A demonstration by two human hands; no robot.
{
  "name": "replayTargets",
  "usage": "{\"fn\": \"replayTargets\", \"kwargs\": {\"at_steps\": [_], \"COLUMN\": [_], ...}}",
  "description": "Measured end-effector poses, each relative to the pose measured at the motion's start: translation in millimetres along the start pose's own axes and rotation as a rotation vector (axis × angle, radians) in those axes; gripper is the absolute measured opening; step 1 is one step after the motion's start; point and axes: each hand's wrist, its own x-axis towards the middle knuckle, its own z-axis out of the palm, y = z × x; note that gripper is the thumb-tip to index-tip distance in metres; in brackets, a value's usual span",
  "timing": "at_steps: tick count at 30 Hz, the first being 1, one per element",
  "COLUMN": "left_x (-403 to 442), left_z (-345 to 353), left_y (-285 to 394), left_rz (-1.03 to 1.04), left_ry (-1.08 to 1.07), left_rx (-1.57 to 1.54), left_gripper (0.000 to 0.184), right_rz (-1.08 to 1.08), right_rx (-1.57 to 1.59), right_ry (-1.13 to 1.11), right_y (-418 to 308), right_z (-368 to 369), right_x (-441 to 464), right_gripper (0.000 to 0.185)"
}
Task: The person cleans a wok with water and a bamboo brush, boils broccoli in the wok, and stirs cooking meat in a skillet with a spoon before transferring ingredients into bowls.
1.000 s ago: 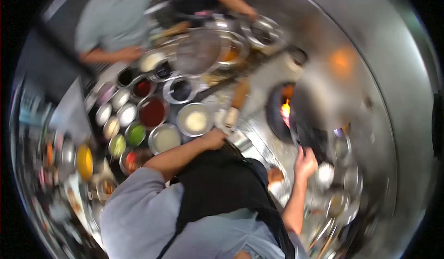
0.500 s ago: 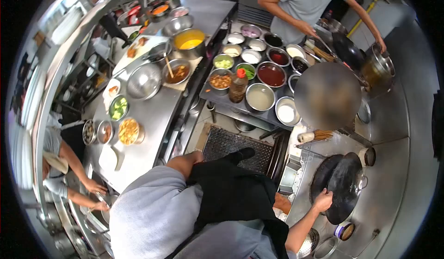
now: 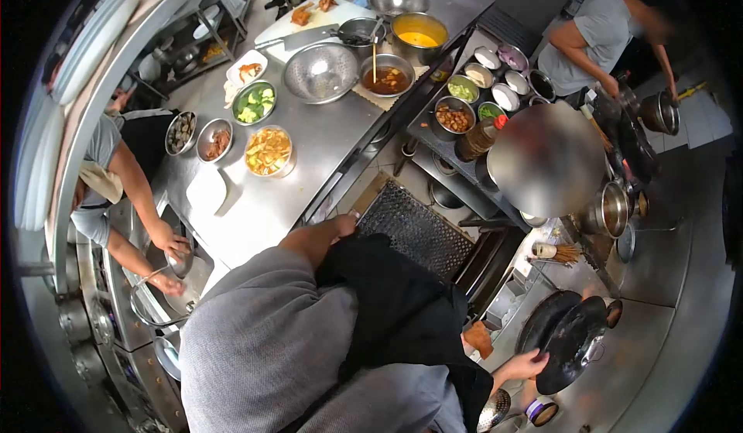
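My right hand (image 3: pixel 526 366) is closed on the near edge of a dark wok (image 3: pixel 571 349), which is tilted over a black burner ring (image 3: pixel 544 318). A metal loop handle shows on the wok's far side. My left hand (image 3: pixel 340 229) is held out beside my black apron, above the floor mat (image 3: pixel 414 228). Its fingers look curled, and what they hold, if anything, is too small to make out. A perforated metal ladle (image 3: pixel 494 411) and a purple-banded container (image 3: pixel 542 411) sit below my right hand.
Bowls of food, a colander (image 3: pixel 322 74) and a cleaver stand on the steel counter (image 3: pixel 329 135). Sauce bowls and a red-capped bottle (image 3: pixel 478 140) fill another table. A co-worker (image 3: pixel 600 42) handles a pot at upper right; another's hands (image 3: pixel 172 239) are over a basin at left.
The view has swung right, bringing in more of the left counter. Since one second ago, flames beneath the wok have gone from sight. The far co-worker's pot is held differently.
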Motion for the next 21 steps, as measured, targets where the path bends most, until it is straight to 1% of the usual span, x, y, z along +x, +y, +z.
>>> {"fn": "replayTargets", "kwargs": {"at_steps": [1,2,3,4,5,6,7,9,11,14,16,17,18,19,20,21], "left_x": [28,37,46,51,55,71,87,123,146,96,112,117,100,85,163,118], "left_z": [14,7,-7,-16,-25,-27,-28,-28,-33,-66,-54,-46,-49,-55,16,-26], "left_y": [-4,5,17,28,38,40,41,41,37,59,47,36,41,46,-15,12], "left_rz": [0.021,0.129,0.242,0.297,0.354,0.393,0.43,0.509,0.587,0.407,0.647,0.724,0.641,0.277,0.363,0.35], "left_ry": [0.106,0.051,-0.003,-0.023,-0.044,-0.074,-0.102,-0.191,-0.308,-0.042,-0.043,-0.013,-0.005,-0.127,-0.029,-0.165], "left_rx": [-0.006,0.15,0.31,0.332,0.352,0.429,0.503,0.699,0.943,0.532,0.778,0.742,0.716,0.289,0.121,0.519], "left_gripper": [0.037,0.035,0.034,0.034,0.034,0.034,0.034,0.033,0.033,0.026,0.028,0.029,0.028,0.027,0.028,0.031], "right_rz": [-0.045,-0.087,0.028,0.151,0.236,0.319,0.378,0.504,0.669,0.989,1.202,1.29,1.365,1.424,1.484,1.487], "right_rx": [-0.057,-0.114,-0.396,-0.676,-0.836,-0.895,-0.889,-0.755,-0.533,-0.157,0.12,0.274,0.444,0.623,0.795,0.767], "right_ry": [0.02,0.038,0.071,0.073,0.092,0.077,0.06,-0.005,-0.08,-0.112,-0.051,0.002,0.063,0.141,0.228,0.25], "right_y": [6,12,8,3,5,7,13,24,35,59,79,94,111,131,146,194], "right_z": [-21,-49,-80,-112,-133,-151,-164,-187,-204,-227,-243,-248,-253,-253,-251,-250], "right_x": [-12,-24,-35,-46,-58,-72,-85,-117,-151,-182,-190,-191,-193,-194,-194,-203], "right_gripper": [0.038,0.036,0.035,0.034,0.034,0.034,0.033,0.033,0.032,0.031,0.03,0.03,0.03,0.028,0.025,0.033]}}
